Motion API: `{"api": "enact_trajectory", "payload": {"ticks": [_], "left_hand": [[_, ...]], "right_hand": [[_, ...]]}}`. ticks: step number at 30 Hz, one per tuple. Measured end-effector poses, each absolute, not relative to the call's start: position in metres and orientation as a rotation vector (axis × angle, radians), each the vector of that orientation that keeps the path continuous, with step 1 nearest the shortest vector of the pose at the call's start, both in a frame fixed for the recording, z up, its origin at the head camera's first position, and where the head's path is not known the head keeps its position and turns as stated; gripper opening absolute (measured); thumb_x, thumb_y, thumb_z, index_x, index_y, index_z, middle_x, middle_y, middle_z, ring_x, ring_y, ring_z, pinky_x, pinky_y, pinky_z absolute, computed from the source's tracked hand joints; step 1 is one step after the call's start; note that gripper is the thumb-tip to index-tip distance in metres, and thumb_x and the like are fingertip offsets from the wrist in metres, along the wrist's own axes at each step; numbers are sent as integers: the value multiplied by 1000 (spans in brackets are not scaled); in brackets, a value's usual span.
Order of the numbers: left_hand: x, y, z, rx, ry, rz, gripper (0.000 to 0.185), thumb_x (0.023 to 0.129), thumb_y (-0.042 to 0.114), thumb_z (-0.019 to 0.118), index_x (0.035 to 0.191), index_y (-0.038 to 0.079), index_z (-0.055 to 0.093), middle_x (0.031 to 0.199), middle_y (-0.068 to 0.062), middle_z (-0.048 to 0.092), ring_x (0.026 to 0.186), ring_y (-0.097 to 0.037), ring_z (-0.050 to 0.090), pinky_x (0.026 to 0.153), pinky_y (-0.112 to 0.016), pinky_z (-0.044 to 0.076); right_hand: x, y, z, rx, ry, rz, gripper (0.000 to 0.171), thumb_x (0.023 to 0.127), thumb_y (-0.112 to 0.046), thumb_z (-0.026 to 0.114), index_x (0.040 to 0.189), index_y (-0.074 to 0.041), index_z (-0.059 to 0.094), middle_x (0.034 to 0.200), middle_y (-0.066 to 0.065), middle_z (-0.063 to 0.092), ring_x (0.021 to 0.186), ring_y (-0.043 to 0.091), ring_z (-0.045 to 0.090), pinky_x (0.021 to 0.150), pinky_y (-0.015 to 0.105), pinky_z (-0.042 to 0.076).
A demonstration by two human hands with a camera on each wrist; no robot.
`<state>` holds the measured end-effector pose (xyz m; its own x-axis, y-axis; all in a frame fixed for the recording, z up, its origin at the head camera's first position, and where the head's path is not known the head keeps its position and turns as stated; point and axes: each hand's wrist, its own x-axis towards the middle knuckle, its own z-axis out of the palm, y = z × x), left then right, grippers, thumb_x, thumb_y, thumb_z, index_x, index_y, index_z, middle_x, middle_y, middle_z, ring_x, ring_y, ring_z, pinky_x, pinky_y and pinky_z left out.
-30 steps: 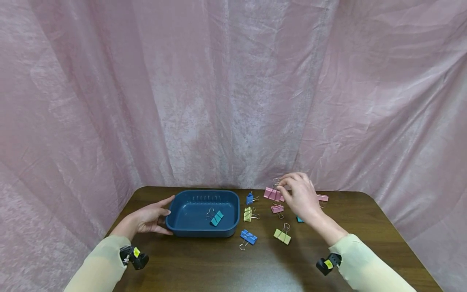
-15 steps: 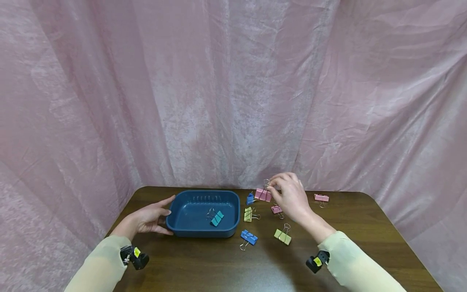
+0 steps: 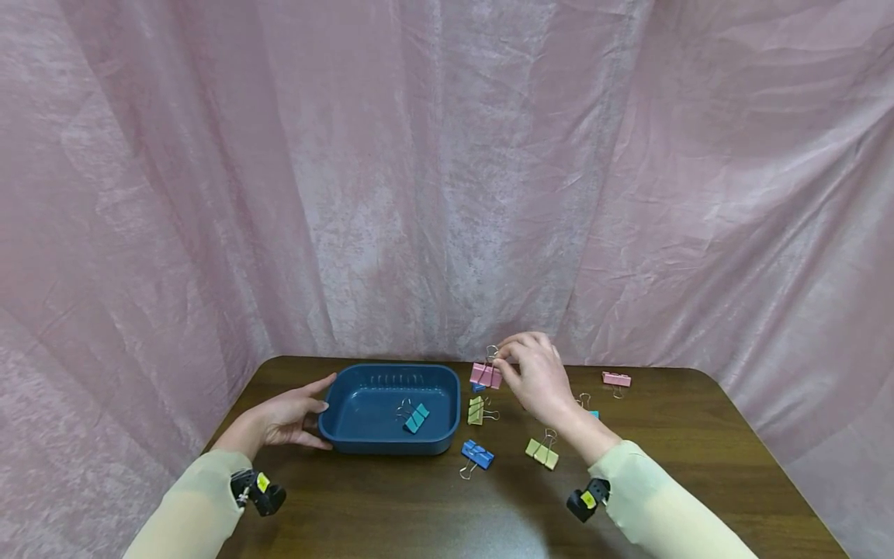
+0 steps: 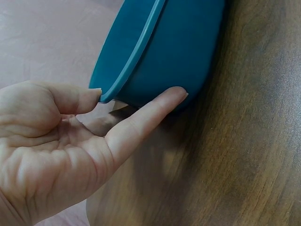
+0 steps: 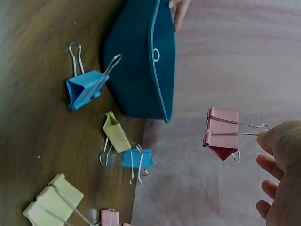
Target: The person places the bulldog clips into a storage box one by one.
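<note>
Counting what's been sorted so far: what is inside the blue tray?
One teal binder clip lies inside the blue tray, wire handles toward the back. The near wall hides a strip of the floor.

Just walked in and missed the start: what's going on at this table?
A person's right hand pinches a pink clip by its wire handle, in the air beside a blue tray. The left hand rests against the tray's left end. One teal clip lies in the tray; other clips lie scattered on the table.

Bench (image 3: pixel 391 505): dark wood-grain, slight sheen; tray (image 3: pixel 386 446): smooth blue plastic, semi-gloss; pink clip (image 5: pixel 222 133): matt painted metal w/ shiny wire handles; backdrop (image 3: pixel 447 178): crinkled pink cloth.
</note>
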<state>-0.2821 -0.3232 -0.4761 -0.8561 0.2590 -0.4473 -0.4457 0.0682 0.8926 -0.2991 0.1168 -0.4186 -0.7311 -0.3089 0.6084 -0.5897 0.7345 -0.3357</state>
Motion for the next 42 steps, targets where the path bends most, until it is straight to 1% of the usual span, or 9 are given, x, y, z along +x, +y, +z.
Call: {"api": "enact_trajectory", "payload": {"ticks": [11,16,24,31,39,42], "left_hand": [[-282,-324,-476,-174,1853,1833,67,109,2,32,166,22,2,155,-43,17,131,-62,43,87,-69,52],[-282,-324,-476,-169,1848,1835,67,109,3,32,166,22,2,156,-42,16,131,-61,43,88,-69,51],[-283,-324,-477,-172,1838,1842,67,110,3,31,166,22,1,154,-43,18,131,-60,44,88,-69,51],[-282,-325,-476,-177,1838,1841,67,109,3,32,166,22,1,154,-44,19,130,-61,44,87,-69,51],[-283,-325,-476,-181,1825,1840,68,110,4,33,166,23,1,155,-43,15,131,-62,42,88,-69,51],[-284,-325,-476,-172,1823,1835,68,110,4,33,166,23,0,155,-43,13,132,-62,41,88,-69,51]], "right_hand": [[-298,100,-421,706,-2417,723,4,91,-19,78,91,-16,75,111,-1,71,114,27,55,102,49,42],[-297,92,-423,732,-2398,730,5,91,-18,79,89,-16,75,110,0,71,113,28,55,100,49,43],[-295,78,-427,780,-2403,730,4,91,-18,79,90,-17,76,109,-1,70,112,27,55,100,49,44],[-295,67,-433,832,-2385,732,4,90,-19,80,90,-17,77,108,-2,70,112,28,56,96,50,45],[-293,55,-439,894,-2401,689,6,92,-22,78,92,-16,77,108,-3,69,112,27,56,95,49,45],[-292,52,-442,911,-2408,669,4,92,-21,79,92,-18,77,108,-3,69,111,27,56,93,48,46]]}}
